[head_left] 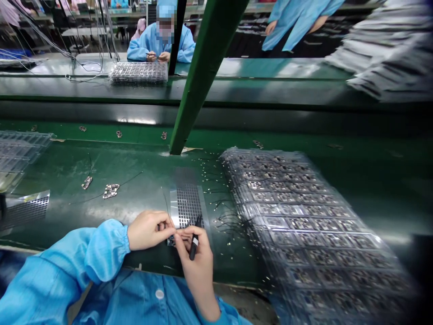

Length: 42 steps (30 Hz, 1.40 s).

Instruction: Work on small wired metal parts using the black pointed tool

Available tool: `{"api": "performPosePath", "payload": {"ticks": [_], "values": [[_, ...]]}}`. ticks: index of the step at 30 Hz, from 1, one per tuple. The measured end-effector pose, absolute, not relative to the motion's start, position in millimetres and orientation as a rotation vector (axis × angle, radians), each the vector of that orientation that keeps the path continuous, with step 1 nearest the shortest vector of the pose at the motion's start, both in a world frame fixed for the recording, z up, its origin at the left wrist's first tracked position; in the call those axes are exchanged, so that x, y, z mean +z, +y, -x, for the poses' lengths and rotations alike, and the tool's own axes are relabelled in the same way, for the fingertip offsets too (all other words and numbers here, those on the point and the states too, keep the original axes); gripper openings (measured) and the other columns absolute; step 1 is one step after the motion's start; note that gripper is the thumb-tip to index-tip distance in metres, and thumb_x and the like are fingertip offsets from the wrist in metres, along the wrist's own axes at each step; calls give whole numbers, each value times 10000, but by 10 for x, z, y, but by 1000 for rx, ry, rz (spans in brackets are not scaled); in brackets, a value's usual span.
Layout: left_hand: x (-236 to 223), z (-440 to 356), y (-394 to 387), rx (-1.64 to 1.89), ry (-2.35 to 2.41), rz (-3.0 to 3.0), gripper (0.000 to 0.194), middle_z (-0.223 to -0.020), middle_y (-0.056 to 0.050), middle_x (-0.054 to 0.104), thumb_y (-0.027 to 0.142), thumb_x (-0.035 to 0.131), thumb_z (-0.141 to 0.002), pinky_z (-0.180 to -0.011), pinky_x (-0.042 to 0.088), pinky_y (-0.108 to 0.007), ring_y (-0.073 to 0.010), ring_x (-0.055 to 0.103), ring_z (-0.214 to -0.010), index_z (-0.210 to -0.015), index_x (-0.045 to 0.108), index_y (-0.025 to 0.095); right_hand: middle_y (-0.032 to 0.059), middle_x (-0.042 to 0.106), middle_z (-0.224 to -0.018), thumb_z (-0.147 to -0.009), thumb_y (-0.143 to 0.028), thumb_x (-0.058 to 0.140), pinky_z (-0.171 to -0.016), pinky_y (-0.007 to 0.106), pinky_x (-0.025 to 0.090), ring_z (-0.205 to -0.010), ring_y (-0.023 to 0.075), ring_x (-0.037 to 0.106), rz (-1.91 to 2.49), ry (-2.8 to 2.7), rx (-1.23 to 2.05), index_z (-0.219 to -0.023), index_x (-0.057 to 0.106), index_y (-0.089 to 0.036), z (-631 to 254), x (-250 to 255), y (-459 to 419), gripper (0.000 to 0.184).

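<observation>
My left hand (150,230) is closed in a pinch on a small circuit board (170,241), with a thin black wire rising beside the fingers. Touching the same board are the thumb and index fingertips of my right hand (198,255). That hand also grips a slim black pen-like tool (194,247) with a white band. Just beyond my fingers lies a clear sheet with rows of dark square stickers (189,203). Small boards with wires (111,191) rest on the green bench to the left, and another board (87,182) lies near them.
Stacked clear trays of circuit boards (297,216) fill the right side, wire ends sticking out. A green post (203,85) rises ahead. Clear trays (20,153) and another sticker sheet (30,210) are at left. Across the line, a person in blue (142,47) works beside trays (138,72).
</observation>
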<state>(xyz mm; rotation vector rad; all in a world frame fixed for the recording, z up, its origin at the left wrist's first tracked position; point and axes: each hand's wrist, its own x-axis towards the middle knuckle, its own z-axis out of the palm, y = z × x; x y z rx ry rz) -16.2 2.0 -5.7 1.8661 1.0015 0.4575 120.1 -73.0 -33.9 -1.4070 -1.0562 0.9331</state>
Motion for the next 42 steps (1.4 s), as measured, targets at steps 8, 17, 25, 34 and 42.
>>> {"api": "performPosePath", "payload": {"ticks": [8, 17, 25, 34, 42], "values": [[-63, 182, 115, 447, 1059, -1653, 149, -638, 7, 589, 255, 554, -794, -507, 380, -163, -79, 500, -558, -750, 607, 124, 12, 644, -661, -905, -503, 426, -546, 266, 529, -538, 137, 605, 1382, -725, 984, -1111, 556, -186, -1697, -262, -902, 400], [11, 86, 74, 342, 893, -1705, 146, -926, -60, 676, 241, 533, -826, -571, 415, -185, -114, 591, -729, -751, 588, 129, 76, 689, -750, -745, -482, 666, -548, 305, 550, -566, 175, 635, 1546, -803, 1168, -953, 688, -142, -1999, -331, -1034, 400], [49, -51, -5, 265, 708, -1888, 123, -976, -77, 664, 164, 557, -809, -736, 453, -226, -150, 614, -903, -690, 568, 138, 37, 647, -655, -753, -451, 643, -487, 257, 536, -553, 167, 634, 1558, -973, 1102, -774, 654, -146, -1868, -241, -923, 306], [5, -10, 23, 245, 742, -1860, 116, -992, -72, 668, 179, 568, -801, -786, 452, -256, -149, 619, -884, -690, 559, 146, 12, 631, -574, -739, -467, 662, -437, 253, 500, -524, 195, 638, 1658, -946, 1089, -739, 518, -198, -1746, -297, -908, 304], [-52, -23, -29, 320, 791, -1817, 105, -966, -40, 679, 169, 556, -780, -806, 445, -246, -148, 623, -888, -676, 559, 161, 35, 636, -513, -711, -501, 652, -334, 264, 440, -477, 240, 635, 1650, -999, 987, -613, 528, -254, -1717, -382, -854, 293]]}}
